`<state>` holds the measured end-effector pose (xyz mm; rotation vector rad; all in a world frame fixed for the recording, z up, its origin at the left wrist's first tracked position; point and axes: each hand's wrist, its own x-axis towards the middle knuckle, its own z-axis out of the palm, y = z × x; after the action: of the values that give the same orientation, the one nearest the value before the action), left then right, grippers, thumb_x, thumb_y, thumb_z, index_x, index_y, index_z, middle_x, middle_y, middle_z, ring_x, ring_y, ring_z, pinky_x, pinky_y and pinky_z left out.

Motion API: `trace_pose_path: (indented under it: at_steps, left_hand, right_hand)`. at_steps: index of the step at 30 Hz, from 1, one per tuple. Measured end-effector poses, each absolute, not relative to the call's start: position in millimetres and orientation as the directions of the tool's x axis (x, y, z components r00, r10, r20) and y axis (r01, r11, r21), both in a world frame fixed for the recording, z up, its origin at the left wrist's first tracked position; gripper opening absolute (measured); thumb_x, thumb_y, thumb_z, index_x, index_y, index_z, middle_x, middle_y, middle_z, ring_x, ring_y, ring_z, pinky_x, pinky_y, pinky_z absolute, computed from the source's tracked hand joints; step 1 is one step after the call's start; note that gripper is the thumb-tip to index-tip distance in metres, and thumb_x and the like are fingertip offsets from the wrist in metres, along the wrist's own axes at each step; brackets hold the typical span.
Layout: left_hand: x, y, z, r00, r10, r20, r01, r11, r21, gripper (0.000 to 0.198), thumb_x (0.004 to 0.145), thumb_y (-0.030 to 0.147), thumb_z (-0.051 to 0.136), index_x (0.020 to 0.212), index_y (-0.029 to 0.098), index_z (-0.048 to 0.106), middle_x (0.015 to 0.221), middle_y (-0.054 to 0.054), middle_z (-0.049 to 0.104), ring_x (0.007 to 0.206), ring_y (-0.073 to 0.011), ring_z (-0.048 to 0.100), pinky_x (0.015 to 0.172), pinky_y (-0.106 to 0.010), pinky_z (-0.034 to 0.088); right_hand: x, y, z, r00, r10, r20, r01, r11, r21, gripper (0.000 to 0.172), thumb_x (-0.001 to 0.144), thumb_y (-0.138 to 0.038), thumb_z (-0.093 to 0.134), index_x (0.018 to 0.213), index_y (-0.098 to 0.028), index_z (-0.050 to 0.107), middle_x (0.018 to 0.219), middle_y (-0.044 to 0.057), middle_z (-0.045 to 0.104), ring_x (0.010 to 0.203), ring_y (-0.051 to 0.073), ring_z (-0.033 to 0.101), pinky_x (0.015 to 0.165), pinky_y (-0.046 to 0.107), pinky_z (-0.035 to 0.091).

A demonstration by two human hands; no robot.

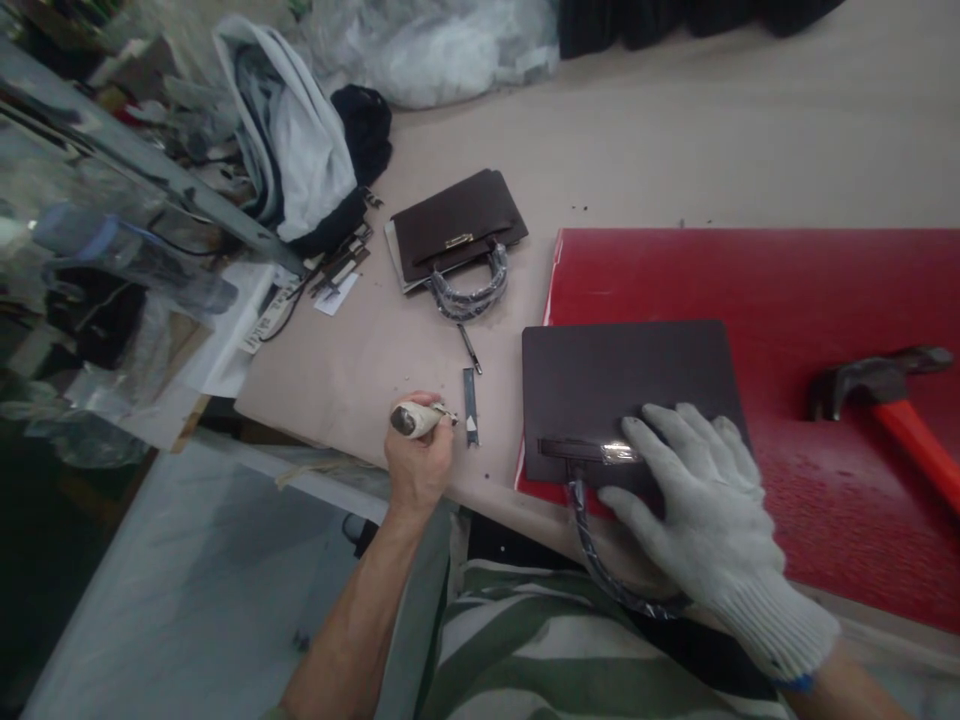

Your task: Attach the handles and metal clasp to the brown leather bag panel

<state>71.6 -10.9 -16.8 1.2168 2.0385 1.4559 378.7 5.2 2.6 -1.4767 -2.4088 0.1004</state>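
Observation:
My left hand (420,465), bare, is closed around a stubby white-wrapped tool (415,419) with a dark rounded end. What sort of tool it is I cannot make out. My right hand (694,500), in a pale knitted glove, lies spread over the lower right of a dark brown bag panel (622,375). This panel has a shiny metal plate (619,453) on a strap, and a plastic-wrapped handle (589,540) hangs from it past the table edge. Beside my left hand rest a dark flat strip (470,405) and a slim pen-like tool (470,348).
Under the panel is a red board (750,280), with a red-handled hammer (892,400) on its right. Another brown bag piece (457,225) with a wrapped handle lies farther back. Grey cloth (307,140) and clear plastic (442,50) sit behind; a metal bar (150,160) crosses the left.

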Motion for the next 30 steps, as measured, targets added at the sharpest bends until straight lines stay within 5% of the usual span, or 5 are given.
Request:
trace_pose_path:
  at_steps: [11,16,23,30]
  left_hand:
    - [72,-16,-36,-0.6,0.775,0.198,0.306,-0.006,0.952,0.019,0.086,0.032,0.073,0.096,0.018,0.066,0.118,-0.011,0.067,0.116,-0.0237,0.065,0.107,-0.041,0.05]
    - [74,-14,-30,-0.592,0.787,0.173,0.41,0.109,0.906,0.026,0.082,0.036,0.076,0.098,0.018,0.066,0.107,-0.009,0.066,0.102,-0.0217,0.067,0.095,-0.036,0.055]
    - [81,-9,-19,-0.644,0.76,0.085,0.316,0.163,0.935,0.034,0.079,0.036,0.075,0.103,0.015,0.066,0.092,-0.007,0.07,0.082,-0.0187,0.07,0.08,-0.031,0.058]
    - [95,-25,-3,-0.541,0.832,0.123,0.181,-0.028,0.983,0.032,0.083,0.032,0.077,0.107,0.015,0.064,0.114,-0.012,0.071,0.105,-0.0233,0.073,0.094,-0.036,0.06]
  right_hand:
    - [378,2,7,-0.428,0.877,0.216,0.857,0.47,-0.21,0.051,0.096,-0.044,0.057,0.135,-0.012,0.062,0.142,0.019,0.06,0.136,0.045,0.05,0.117,0.067,0.036]
    - [379,0,5,-0.432,0.868,0.244,0.844,0.484,-0.23,0.05,0.094,-0.042,0.06,0.134,-0.011,0.063,0.141,0.019,0.061,0.136,0.045,0.049,0.117,0.067,0.036]
    - [376,-4,6,-0.426,0.861,0.277,0.832,0.493,-0.253,0.048,0.092,-0.039,0.064,0.131,-0.011,0.064,0.139,0.02,0.062,0.132,0.042,0.052,0.114,0.062,0.04]
    - [377,-28,9,-0.411,0.864,0.292,0.854,0.477,-0.209,0.043,0.095,-0.039,0.062,0.128,-0.011,0.067,0.136,0.019,0.064,0.126,0.041,0.057,0.108,0.06,0.046]
